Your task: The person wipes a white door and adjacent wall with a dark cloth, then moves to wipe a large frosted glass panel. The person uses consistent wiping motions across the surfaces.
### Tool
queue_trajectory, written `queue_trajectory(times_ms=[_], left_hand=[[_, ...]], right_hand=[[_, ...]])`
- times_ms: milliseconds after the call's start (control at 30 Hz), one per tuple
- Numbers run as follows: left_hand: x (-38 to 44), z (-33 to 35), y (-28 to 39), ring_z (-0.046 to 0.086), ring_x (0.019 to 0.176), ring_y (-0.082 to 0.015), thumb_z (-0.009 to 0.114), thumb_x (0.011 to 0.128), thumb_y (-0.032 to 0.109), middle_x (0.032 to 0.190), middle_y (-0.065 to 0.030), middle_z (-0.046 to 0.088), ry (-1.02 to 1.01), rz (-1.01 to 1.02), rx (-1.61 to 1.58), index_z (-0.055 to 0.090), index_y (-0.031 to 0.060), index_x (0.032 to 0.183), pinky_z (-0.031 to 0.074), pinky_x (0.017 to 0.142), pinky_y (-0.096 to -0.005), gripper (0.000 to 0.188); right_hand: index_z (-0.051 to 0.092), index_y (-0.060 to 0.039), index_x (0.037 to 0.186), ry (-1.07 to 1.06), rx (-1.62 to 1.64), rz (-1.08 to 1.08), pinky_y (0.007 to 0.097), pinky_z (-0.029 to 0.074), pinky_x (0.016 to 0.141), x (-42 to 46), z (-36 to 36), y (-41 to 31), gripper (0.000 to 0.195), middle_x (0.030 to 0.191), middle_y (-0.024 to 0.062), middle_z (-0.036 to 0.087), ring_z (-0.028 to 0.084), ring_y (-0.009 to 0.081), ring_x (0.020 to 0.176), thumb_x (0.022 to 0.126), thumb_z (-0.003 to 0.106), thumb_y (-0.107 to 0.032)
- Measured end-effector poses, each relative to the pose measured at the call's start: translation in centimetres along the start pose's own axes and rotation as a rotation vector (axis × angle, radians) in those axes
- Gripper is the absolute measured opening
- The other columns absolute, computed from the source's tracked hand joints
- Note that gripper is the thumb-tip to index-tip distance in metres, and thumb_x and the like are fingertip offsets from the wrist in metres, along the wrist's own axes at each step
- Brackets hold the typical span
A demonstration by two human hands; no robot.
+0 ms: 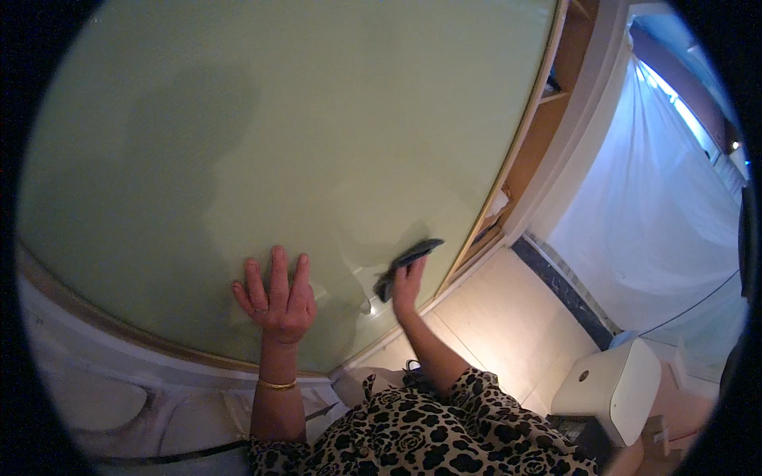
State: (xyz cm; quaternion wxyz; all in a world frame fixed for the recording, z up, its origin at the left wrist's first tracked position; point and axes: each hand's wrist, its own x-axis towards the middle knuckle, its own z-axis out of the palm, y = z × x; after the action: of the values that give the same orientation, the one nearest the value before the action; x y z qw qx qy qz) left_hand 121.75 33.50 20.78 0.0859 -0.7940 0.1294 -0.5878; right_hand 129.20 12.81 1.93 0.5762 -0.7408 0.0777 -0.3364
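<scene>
A large pale green panel [333, 149] with a thin gold-coloured edge, seemingly a sliding cabinet door, fills the left and middle of the head view. My left hand [280, 303] lies flat on its lower part with the fingers spread, and it holds nothing. To its right, my right hand [408, 288] grips a dark cloth [411, 256] against the panel. Part of that cloth is hidden by my fingers. Light reflects off the panel just left of the cloth, and shadows fall across its left side.
Wooden shelves [530, 134] holding a few items stand open beyond the panel's right edge. A white sheet or curtain [643, 226] hangs at the right, above a dark threshold strip [562, 291]. On the light tiled floor [494, 315] stands a white bin-like appliance [607, 387].
</scene>
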Motion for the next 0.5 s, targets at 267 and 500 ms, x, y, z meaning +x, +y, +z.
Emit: queue_trajectory(times_ms=[267, 500], left_hand=[[1.2, 0.6, 0.2, 0.04, 0.128, -0.039, 0.047, 0.092, 0.019, 0.132, -0.0078, 0.056, 0.026, 0.015, -0.024, 0.068, 0.02, 0.109, 0.017, 0.111, -0.0538, 0.027], [1.5, -0.2, 0.5, 0.039, 0.128, -0.0391, 0.047, 0.092, 0.018, 0.133, -0.0082, 0.055, -0.062, -0.008, -0.007, 0.068, 0.0196, 0.111, 0.017, 0.111, -0.0544, 0.028]], right_hand=[[0.045, -0.0038, 0.134, -0.144, -0.077, -0.503, 0.059, 0.021, 0.108, -6.0, 1.5, -7.6, 0.062, 0.15, 0.0273, 0.021, 0.018, 0.0517, 0.137, 0.076, 0.063, -0.014], [0.058, -0.0292, 0.124, -0.38, -0.334, -0.859, 0.0635, 0.026, 0.103, -6.3, 0.6, -3.2, 0.058, 0.138, 0.0039, 0.045, 0.034, 0.038, 0.133, 0.069, 0.072, -0.02]])
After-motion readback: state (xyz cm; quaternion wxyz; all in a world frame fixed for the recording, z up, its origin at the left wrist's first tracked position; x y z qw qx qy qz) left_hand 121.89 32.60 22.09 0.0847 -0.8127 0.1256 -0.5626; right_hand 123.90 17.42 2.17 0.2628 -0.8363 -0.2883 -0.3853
